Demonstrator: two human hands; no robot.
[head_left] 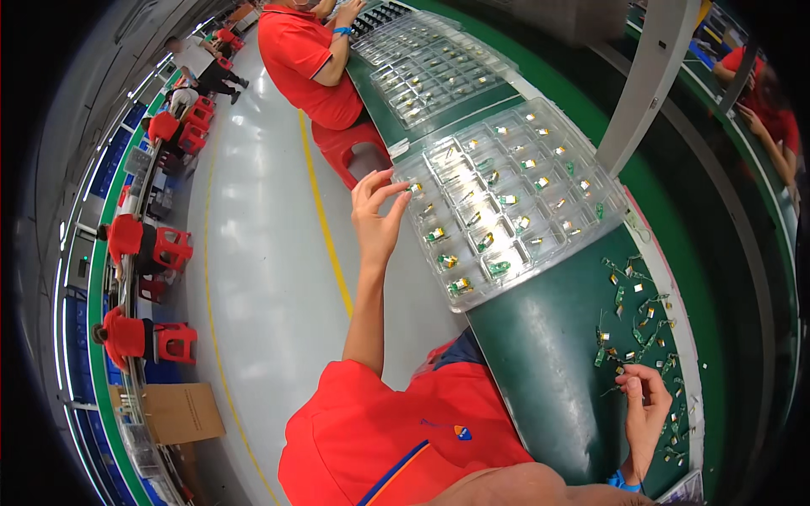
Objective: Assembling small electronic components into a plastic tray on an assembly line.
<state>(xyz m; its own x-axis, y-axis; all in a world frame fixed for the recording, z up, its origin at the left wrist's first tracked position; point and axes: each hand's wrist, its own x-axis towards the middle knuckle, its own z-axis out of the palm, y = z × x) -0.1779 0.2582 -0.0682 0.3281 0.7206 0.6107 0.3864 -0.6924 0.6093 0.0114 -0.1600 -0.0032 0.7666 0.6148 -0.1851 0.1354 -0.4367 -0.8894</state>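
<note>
My left hand (377,221) reaches over the near-left edge of a clear plastic compartment tray (405,240). Its thumb and forefinger come together at a small circuit board assembly (415,187) with a yellow and white part, by an edge compartment; whether the piece touches the tray is unclear. Over the green bench my right hand (646,409), with a blue wristband, pinches a small wired part (620,371). Beside it lie scattered green boards (620,297) with thin wires and small gold or silver pieces. Many tray compartments hold similar assemblies.
More filled clear trays (430,72) lie farther along the green bench (540,346). A seated co-worker in red (304,59) works there on a red stool (342,152). A grey post (650,93) rises beside the bench. Other people sit along a line at left.
</note>
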